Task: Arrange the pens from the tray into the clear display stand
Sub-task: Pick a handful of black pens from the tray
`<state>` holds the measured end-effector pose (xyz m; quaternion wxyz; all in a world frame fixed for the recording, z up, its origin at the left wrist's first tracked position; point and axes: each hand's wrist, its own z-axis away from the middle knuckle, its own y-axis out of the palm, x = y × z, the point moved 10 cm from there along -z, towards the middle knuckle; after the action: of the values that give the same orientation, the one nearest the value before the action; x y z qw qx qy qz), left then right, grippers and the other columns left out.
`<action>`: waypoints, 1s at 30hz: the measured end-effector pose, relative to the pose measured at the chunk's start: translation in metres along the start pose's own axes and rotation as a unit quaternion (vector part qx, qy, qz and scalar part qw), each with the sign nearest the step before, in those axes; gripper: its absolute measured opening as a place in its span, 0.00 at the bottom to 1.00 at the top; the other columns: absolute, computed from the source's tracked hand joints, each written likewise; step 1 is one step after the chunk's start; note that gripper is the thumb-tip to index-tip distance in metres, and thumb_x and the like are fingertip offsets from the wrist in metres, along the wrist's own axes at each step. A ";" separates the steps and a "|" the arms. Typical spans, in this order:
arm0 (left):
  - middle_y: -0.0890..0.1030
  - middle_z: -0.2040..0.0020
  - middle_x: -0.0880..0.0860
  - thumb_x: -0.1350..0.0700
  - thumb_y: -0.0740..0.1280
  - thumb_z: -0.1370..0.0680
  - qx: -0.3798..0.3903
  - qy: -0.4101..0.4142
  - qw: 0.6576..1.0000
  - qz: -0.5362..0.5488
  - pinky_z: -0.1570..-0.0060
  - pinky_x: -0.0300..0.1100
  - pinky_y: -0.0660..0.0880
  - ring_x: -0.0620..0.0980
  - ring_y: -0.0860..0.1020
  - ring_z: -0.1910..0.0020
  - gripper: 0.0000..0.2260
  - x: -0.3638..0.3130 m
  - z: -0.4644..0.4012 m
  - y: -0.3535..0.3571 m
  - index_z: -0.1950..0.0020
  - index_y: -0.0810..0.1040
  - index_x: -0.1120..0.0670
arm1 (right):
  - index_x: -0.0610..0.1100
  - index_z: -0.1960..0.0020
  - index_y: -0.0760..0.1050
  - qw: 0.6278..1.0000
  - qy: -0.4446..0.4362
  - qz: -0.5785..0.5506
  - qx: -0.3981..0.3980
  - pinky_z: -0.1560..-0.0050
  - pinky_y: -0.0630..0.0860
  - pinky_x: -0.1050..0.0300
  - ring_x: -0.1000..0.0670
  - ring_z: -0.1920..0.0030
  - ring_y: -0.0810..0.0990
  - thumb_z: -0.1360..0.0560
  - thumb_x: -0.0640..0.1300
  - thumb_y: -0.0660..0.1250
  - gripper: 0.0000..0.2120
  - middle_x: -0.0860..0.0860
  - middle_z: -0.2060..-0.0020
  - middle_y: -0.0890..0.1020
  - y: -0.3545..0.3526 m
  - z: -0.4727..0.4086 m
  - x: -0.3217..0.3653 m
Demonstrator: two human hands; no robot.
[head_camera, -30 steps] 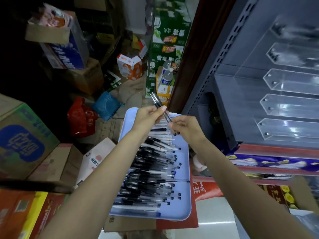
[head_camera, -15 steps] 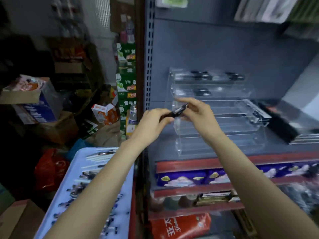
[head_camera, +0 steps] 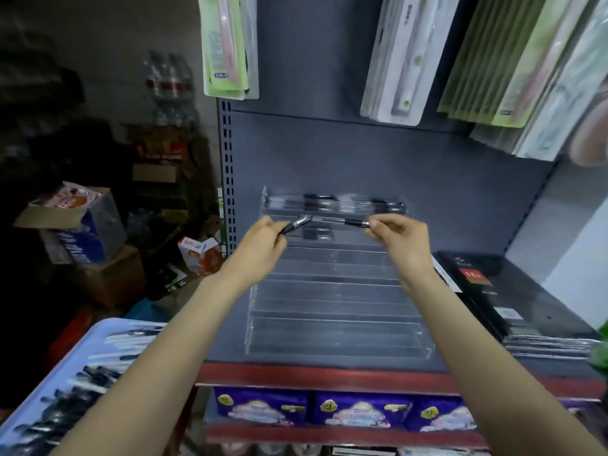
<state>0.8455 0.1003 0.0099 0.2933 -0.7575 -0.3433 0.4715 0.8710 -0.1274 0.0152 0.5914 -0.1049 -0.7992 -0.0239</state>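
The clear tiered display stand (head_camera: 335, 311) sits on the grey shelf ahead. Its top tier holds several black pens (head_camera: 329, 202), and another lies one tier lower, between my hands. My left hand (head_camera: 263, 245) pinches a black pen (head_camera: 297, 223) that points up and right toward the stand's upper left. My right hand (head_camera: 399, 236) pinches the end of a second black pen (head_camera: 353, 222), held level over the second tier. The light blue tray (head_camera: 49, 383) with several more pens is at the lower left.
Flat black boxes (head_camera: 513, 301) lie on the shelf right of the stand. Packaged goods (head_camera: 394, 57) hang above. The shelf's red front edge (head_camera: 329, 376) runs below, purple packs (head_camera: 358, 409) under it. Cardboard boxes (head_camera: 79, 225) pile up on the left.
My view swung from the tray up to the shelf. My hands, which held the pens together, have moved apart, each with one pen, and risen to the stand's upper tiers.
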 end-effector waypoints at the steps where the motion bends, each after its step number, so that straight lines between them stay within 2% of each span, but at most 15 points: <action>1: 0.65 0.58 0.51 0.62 0.55 0.19 0.001 0.000 1.000 -0.007 0.59 0.35 0.59 0.48 0.67 0.61 0.13 -0.001 -0.005 -0.003 0.37 0.73 0.57 | 0.40 0.56 0.79 1.000 0.001 -0.003 0.004 0.53 0.80 0.65 0.54 0.63 0.82 0.26 0.32 0.66 0.06 0.49 0.63 0.82 0.005 -0.010 0.001; 2: 0.66 0.56 0.52 0.63 0.55 0.19 -0.004 0.000 1.000 -0.016 0.59 0.34 0.58 0.48 0.67 0.59 0.17 0.000 -0.009 -0.006 0.31 0.69 0.58 | 0.40 0.56 0.79 1.000 -0.002 0.001 0.010 0.51 0.80 0.62 0.51 0.62 0.82 0.26 0.31 0.66 0.06 0.48 0.62 0.82 0.011 -0.019 0.000; 4: 0.71 0.52 0.54 0.63 0.58 0.20 -0.031 0.002 0.999 -0.029 0.56 0.34 0.62 0.51 0.71 0.54 0.18 0.002 -0.016 -0.018 0.30 0.69 0.57 | 0.41 0.57 0.80 0.999 -0.011 0.029 0.029 0.48 0.80 0.56 0.48 0.61 0.82 0.26 0.31 0.66 0.07 0.47 0.62 0.82 0.028 -0.036 -0.001; 6: 0.77 0.50 0.54 0.63 0.61 0.21 -0.061 -0.007 0.998 -0.027 0.49 0.39 0.70 0.52 0.76 0.50 0.13 0.007 -0.019 -0.029 0.37 0.74 0.57 | 0.42 0.60 0.80 0.997 -0.010 0.067 0.042 0.46 0.79 0.53 0.48 0.61 0.82 0.27 0.31 0.67 0.08 0.45 0.61 0.83 0.045 -0.050 -0.009; 9: 0.79 0.54 0.51 0.62 0.63 0.22 -0.080 -0.014 0.997 -0.018 0.48 0.45 0.75 0.51 0.77 0.51 0.08 0.011 -0.024 -0.042 0.45 0.76 0.55 | 0.36 0.56 0.80 0.992 -0.008 0.117 0.050 0.50 0.81 0.58 0.53 0.65 0.82 0.28 0.30 0.68 0.04 0.41 0.59 0.82 0.066 -0.065 -0.020; 14: 0.79 0.49 0.55 0.61 0.64 0.22 -0.084 -0.005 0.996 -0.038 0.44 0.40 0.71 0.51 0.77 0.49 0.09 0.022 -0.034 -0.052 0.43 0.78 0.57 | 0.39 0.55 0.81 0.948 -0.084 0.298 0.074 0.52 0.72 0.64 0.52 0.58 0.78 0.27 0.36 0.69 0.03 0.49 0.61 0.81 0.095 -0.078 -0.015; 17: 0.77 0.51 0.54 0.61 0.65 0.23 -0.076 -0.002 0.996 -0.038 0.44 0.41 0.72 0.50 0.77 0.51 0.10 0.033 -0.034 -0.048 0.43 0.79 0.57 | 0.43 0.57 0.82 0.918 -0.101 0.375 0.081 0.52 0.75 0.58 0.49 0.57 0.80 0.27 0.38 0.70 0.03 0.48 0.58 0.83 0.101 -0.083 -0.023; 20: 0.77 0.52 0.52 0.61 0.66 0.23 -0.080 0.004 0.996 -0.037 0.48 0.35 0.70 0.46 0.75 0.54 0.09 0.040 -0.038 -0.046 0.43 0.80 0.57 | 0.44 0.59 0.82 0.895 -0.096 0.425 0.099 0.50 0.79 0.50 0.45 0.55 0.81 0.28 0.39 0.71 0.03 0.46 0.58 0.83 0.107 -0.087 -0.031; 22: 0.77 0.53 0.51 0.61 0.66 0.23 -0.079 0.008 0.996 -0.033 0.50 0.32 0.67 0.44 0.73 0.55 0.08 0.042 -0.042 -0.044 0.45 0.80 0.57 | 0.44 0.59 0.82 0.889 -0.099 0.434 0.103 0.49 0.79 0.48 0.45 0.54 0.81 0.29 0.38 0.71 0.02 0.45 0.58 0.84 0.110 -0.087 -0.032; 26: 0.76 0.55 0.49 0.61 0.67 0.24 -0.063 0.016 0.997 -0.029 0.50 0.33 0.69 0.44 0.74 0.55 0.08 0.041 -0.049 -0.034 0.46 0.80 0.56 | 0.42 0.58 0.82 0.885 -0.088 0.440 0.124 0.47 0.78 0.52 0.45 0.53 0.82 0.29 0.36 0.71 0.02 0.44 0.57 0.84 0.117 -0.091 -0.036; 28: 0.75 0.56 0.48 0.60 0.67 0.24 -0.058 0.024 0.998 -0.030 0.51 0.33 0.69 0.45 0.75 0.56 0.07 0.038 -0.054 -0.029 0.47 0.81 0.56 | 0.40 0.54 0.82 0.891 -0.080 0.423 0.145 0.47 0.75 0.60 0.47 0.51 0.82 0.28 0.36 0.71 0.04 0.45 0.54 0.84 0.117 -0.087 -0.036; 30: 0.76 0.56 0.48 0.60 0.67 0.24 -0.057 0.028 0.998 -0.026 0.51 0.33 0.69 0.44 0.75 0.56 0.07 0.036 -0.059 -0.025 0.47 0.81 0.55 | 0.39 0.49 0.81 0.914 -0.087 0.371 0.138 0.51 0.69 0.70 0.51 0.52 0.80 0.27 0.37 0.69 0.07 0.48 0.53 0.83 0.110 -0.081 -0.025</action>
<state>0.9045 0.1362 0.0330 0.2715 -0.7767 -0.3809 0.4219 0.9759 -0.0371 0.0067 0.4940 -0.3131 -0.7466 0.3172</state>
